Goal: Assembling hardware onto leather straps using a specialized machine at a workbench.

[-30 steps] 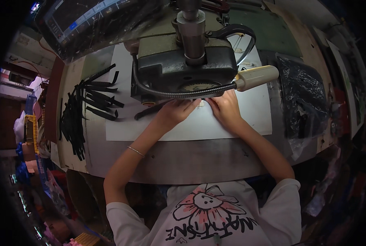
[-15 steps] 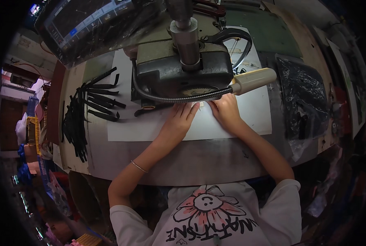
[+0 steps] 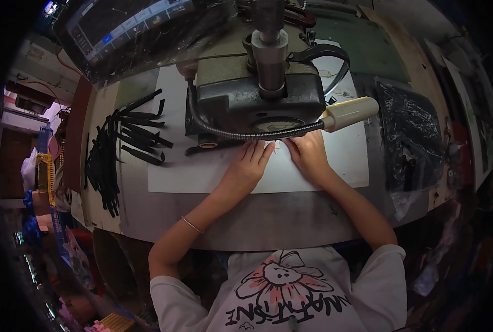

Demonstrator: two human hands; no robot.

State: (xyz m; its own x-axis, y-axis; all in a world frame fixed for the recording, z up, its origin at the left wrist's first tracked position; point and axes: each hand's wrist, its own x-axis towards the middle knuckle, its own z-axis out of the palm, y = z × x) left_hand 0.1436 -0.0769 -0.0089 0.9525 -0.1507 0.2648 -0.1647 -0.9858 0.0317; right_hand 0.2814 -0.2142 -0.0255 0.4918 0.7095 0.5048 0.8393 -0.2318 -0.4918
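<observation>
Resting on white sheet (image 3: 202, 177): both hands (image 3: 246, 169).

Small pale flat piece (image 3: 278, 145), centre frame, lying on the white sheet (image 3: 202, 171), just under the dark machine head (image 3: 257, 99).

Dim overall, with the brightest light on the white sheet (image 3: 213, 177) at the centre, below the lamp head (image 3: 348, 112). The corners fall to black, straight edges bend near the rim, and the cluttered left and right sides look murky and soft.
</observation>
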